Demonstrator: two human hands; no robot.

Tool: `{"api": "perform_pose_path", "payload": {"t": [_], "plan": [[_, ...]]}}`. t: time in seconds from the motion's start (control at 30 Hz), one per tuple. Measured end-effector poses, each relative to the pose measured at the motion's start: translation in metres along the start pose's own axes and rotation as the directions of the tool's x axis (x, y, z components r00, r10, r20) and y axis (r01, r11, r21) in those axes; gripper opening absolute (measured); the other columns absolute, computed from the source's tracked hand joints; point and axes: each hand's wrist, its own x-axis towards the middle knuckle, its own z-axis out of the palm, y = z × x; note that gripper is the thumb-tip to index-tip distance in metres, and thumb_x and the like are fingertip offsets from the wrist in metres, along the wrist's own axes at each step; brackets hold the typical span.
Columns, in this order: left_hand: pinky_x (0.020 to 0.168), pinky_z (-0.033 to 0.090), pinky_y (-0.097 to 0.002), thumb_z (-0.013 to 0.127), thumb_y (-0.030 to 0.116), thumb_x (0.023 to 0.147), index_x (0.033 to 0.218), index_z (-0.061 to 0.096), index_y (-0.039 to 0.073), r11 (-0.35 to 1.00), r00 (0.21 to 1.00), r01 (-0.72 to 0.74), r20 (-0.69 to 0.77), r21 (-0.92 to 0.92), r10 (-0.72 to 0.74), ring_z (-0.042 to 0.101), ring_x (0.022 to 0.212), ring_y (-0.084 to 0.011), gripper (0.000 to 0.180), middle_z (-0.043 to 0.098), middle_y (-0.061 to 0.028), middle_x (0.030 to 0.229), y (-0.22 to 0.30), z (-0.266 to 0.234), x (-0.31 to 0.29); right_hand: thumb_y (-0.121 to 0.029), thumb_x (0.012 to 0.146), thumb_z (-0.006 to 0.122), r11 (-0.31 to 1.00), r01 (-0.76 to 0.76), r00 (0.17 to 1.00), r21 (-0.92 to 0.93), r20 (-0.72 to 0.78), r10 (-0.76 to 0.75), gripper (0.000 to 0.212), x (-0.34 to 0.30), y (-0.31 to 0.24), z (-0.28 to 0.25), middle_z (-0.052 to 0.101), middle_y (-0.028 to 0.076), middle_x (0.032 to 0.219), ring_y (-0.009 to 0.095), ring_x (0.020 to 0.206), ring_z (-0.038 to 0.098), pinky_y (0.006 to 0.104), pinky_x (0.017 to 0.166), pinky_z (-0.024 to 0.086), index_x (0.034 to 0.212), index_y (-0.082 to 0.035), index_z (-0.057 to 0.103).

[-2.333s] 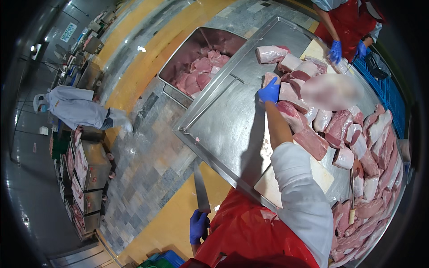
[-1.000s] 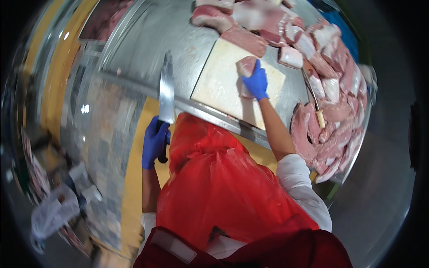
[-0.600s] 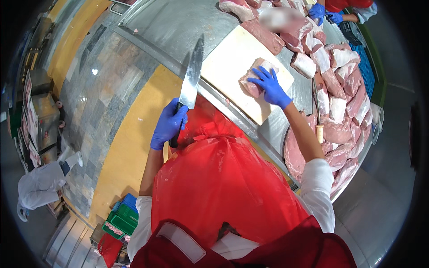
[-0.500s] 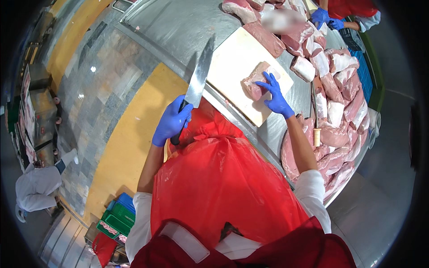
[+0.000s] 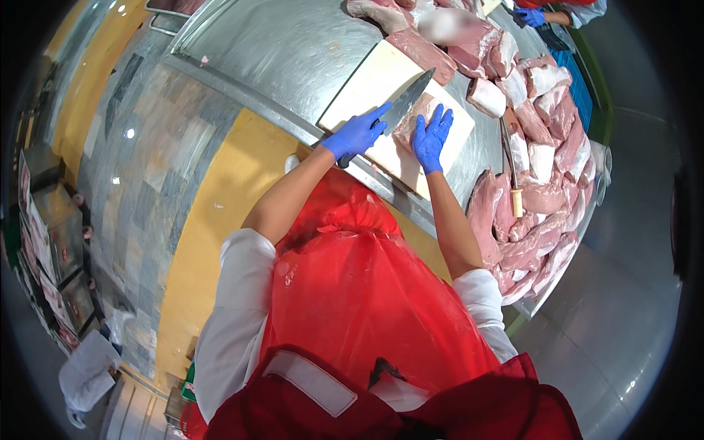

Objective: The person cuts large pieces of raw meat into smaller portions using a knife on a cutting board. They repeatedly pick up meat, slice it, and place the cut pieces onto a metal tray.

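Observation:
My left hand, in a blue glove, is closed round the black handle of a large knife. Its broad blade slants up and right over the white cutting board, beside a pink piece of meat. Fingers outstretched, my right hand, gloved in blue too, lies flat on the right part of that meat and hides some of it. Whether the blade touches the meat I cannot tell.
A metal table carries the board. Many meat cuts are heaped at its right and far side. A sharpening steel with a pale handle lies among them. A co-worker's gloved hand is at the far right, near a blue crate.
My left hand has brought the knife right, from beside the board to over it, next to the meat. My right hand's fingers now point away, lying along the meat.

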Motion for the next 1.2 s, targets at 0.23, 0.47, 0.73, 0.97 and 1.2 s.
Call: {"api": "perform_pose_path", "payload": {"t": [0.23, 0.47, 0.73, 0.97, 1.2], "plan": [[0.069, 0.055, -0.0408, 0.05, 0.032, 0.102, 0.156, 0.036, 0.027, 0.97, 0.987, -0.14, 0.103, 0.201, 0.121, 0.066, 0.067, -0.0278, 0.056, 0.07, -0.0178, 0.086, -0.001, -0.017, 0.055, -0.031, 0.102, 0.048, 0.998, -0.063, 0.995, -0.022, 0.072, 0.064, 0.065, 0.0, -0.004, -0.002, 0.018, 0.036, 0.159, 0.052, 0.149, 0.016, 0.0539, 0.123, 0.013, 0.154, 0.003, 0.03], [0.083, 0.054, -0.0445, 0.046, 0.034, 0.103, 0.157, 0.034, 0.025, 0.913, 0.961, -0.253, 0.194, 0.321, 0.197, 0.07, 0.083, -0.0381, 0.056, 0.072, -0.0235, 0.102, -0.008, -0.031, 0.079, -0.028, 0.103, 0.045, 0.995, -0.099, 0.993, -0.006, 0.065, 0.099, 0.063, 0.003, -0.011, -0.001, 0.018, 0.035, 0.16, 0.05, 0.149, 0.016, 0.0517, 0.124, 0.012, 0.155, 0.001, 0.029], [0.08, 0.054, -0.0453, 0.044, 0.032, 0.104, 0.157, 0.033, 0.026, 0.944, 0.936, -0.126, 0.352, 0.305, 0.011, 0.069, 0.076, -0.0367, 0.055, 0.071, -0.0231, 0.094, -0.001, -0.063, 0.031, -0.031, 0.104, 0.042, 0.988, -0.154, 0.986, -0.011, 0.063, 0.155, 0.062, 0.007, -0.017, 0.004, 0.019, 0.033, 0.161, 0.049, 0.15, 0.015, 0.0512, 0.124, 0.011, 0.156, 0.0, 0.029], [0.079, 0.054, -0.0475, 0.047, 0.031, 0.105, 0.158, 0.031, 0.026, 0.973, 0.937, -0.098, 0.349, 0.207, 0.02, 0.068, 0.074, -0.0388, 0.056, 0.069, -0.0244, 0.087, -0.021, -0.06, -0.022, -0.032, 0.105, 0.04, 0.982, -0.189, 0.981, 0.01, 0.035, 0.188, 0.061, 0.006, -0.018, 0.004, 0.02, 0.033, 0.161, 0.05, 0.149, 0.017, 0.0512, 0.123, 0.013, 0.156, -0.001, 0.029], [0.077, 0.054, -0.0491, 0.048, 0.024, 0.103, 0.159, 0.026, 0.026, 0.983, 0.947, -0.122, 0.314, 0.138, 0.073, 0.067, 0.078, -0.0462, 0.06, 0.068, -0.0287, 0.091, -0.054, -0.042, -0.081, -0.035, 0.105, 0.041, 0.969, -0.239, 0.97, 0.068, 0.059, 0.235, 0.064, 0.006, -0.014, 0.004, 0.016, 0.031, 0.162, 0.047, 0.151, 0.014, 0.0496, 0.123, 0.013, 0.158, -0.003, 0.025]]}}
